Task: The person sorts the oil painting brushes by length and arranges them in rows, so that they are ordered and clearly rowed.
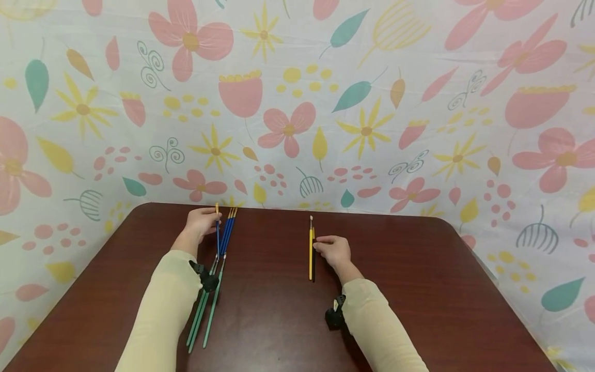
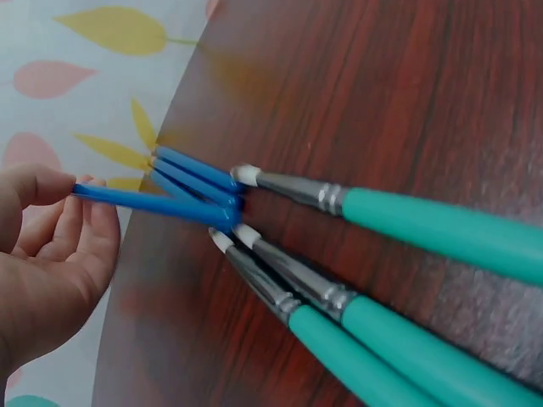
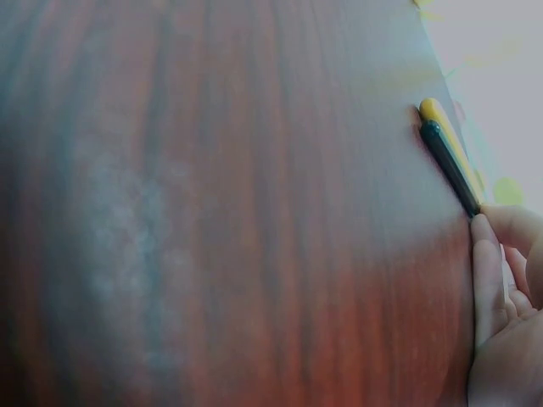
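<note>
My left hand [image 1: 201, 223] pinches a blue paintbrush [image 1: 217, 235] between thumb and fingers at the far left of the table. In the left wrist view, the end of this blue paintbrush [image 2: 157, 202] lies over the tips of the other blue paintbrushes [image 2: 199, 180]. Just nearer are three green paintbrushes [image 1: 214, 310] with white bristles, partly under my left forearm in the head view. Right of the middle, my right hand [image 1: 335, 250] pinches a black paintbrush [image 1: 313, 266], its handle [image 3: 450, 165] pointing back towards me. A yellow paintbrush [image 1: 310, 253] lies right alongside it.
Everything lies on a dark brown wooden table [image 1: 265, 315]. A white cloth [image 1: 297, 62] printed with flowers and leaves hangs behind its far edge. Black wrist cameras [image 1: 334, 315] are strapped over both pale sleeves [image 1: 378, 320].
</note>
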`<state>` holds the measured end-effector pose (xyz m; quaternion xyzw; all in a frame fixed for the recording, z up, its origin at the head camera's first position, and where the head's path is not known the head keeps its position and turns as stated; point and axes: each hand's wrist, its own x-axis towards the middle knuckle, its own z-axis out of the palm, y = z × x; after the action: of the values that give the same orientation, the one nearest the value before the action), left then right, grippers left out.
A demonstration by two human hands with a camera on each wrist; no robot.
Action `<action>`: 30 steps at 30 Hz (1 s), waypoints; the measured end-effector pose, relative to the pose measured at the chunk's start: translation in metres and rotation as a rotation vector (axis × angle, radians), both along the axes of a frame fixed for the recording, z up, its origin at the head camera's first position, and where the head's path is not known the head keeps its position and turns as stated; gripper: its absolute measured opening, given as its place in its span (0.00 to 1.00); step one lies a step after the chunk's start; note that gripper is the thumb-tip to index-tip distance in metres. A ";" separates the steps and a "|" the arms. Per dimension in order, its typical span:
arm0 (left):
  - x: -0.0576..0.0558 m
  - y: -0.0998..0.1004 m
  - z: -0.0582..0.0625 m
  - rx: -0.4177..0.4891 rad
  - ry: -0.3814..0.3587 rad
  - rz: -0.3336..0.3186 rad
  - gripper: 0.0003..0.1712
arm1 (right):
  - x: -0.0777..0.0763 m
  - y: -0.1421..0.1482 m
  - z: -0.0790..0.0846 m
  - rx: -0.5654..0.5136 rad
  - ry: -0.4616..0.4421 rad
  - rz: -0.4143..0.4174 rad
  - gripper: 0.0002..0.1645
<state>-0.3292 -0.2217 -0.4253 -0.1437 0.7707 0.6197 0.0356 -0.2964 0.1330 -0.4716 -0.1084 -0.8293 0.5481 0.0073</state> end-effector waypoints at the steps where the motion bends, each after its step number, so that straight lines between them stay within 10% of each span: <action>1: 0.000 -0.001 -0.001 0.001 0.005 0.016 0.27 | 0.000 0.000 0.000 0.004 -0.002 -0.001 0.12; 30: -0.017 0.008 -0.016 -0.071 0.007 0.174 0.21 | 0.001 -0.001 0.003 0.014 0.002 0.003 0.13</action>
<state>-0.3464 -0.2136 -0.4416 -0.2094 0.7769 0.5931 -0.0262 -0.2958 0.1323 -0.4690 -0.1067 -0.8333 0.5423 0.0082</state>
